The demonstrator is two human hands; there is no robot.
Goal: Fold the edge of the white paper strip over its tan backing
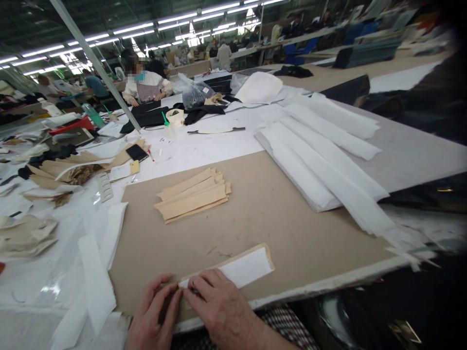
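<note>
A tan pattern strip with a white fabric piece on top (244, 266) lies near the front edge of a brown cardboard sheet (284, 218). My left hand (155, 311) rests flat on the board, its fingertips at the strip's left end. Beside it, my right hand (219, 304) presses down on that same end with fingers together; something thin and dark shows under its fingers. Farther back on the board sits a fanned stack of tan pattern strips (193, 195).
Long folded white fabric pieces (328, 160) lie to the right. Loose white strips (97, 277) lie at the left, with tan pieces (54, 177) beyond. A phone (136, 152) and a pen lie mid-table. A person (146, 85) sits at the far side. A metal pole (95, 61) crosses diagonally.
</note>
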